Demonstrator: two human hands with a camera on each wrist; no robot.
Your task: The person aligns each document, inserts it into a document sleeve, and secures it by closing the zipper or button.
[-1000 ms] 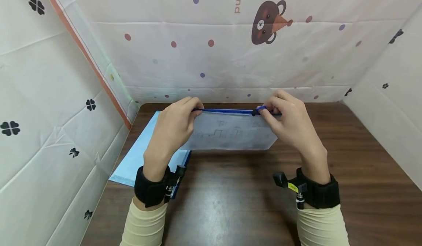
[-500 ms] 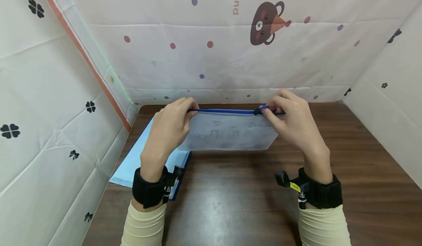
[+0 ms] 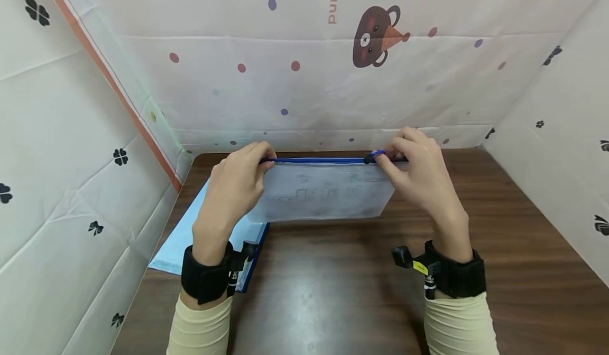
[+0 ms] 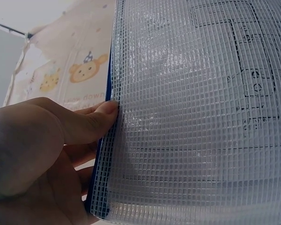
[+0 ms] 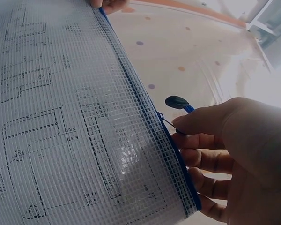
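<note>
A translucent mesh zip pouch [image 3: 328,191] with a blue zip [image 3: 319,160] along its top edge hangs over the table. Printed line drawings show through the mesh [image 5: 37,117]. My left hand [image 3: 233,186] pinches the top edge near the pouch's left end, its thumb [image 4: 107,108] lying on the near face. At the right end, my right hand [image 3: 418,170] pinches the zip pull between thumb and forefinger. The pull's dark tip [image 5: 177,102] sticks out beyond the thumb, while the other fingers [image 5: 208,159] lie along the zip edge.
A light blue flat folder [image 3: 185,239] with a dark blue edge lies on the brown wooden table [image 3: 333,286] at the left, partly behind my left hand and wrist. Printed sheeting [image 3: 228,96] walls the back and both sides.
My right hand has slid the zip pull slightly rightward along the pouch, and the hands are a little farther apart. The head view has shifted slightly.
</note>
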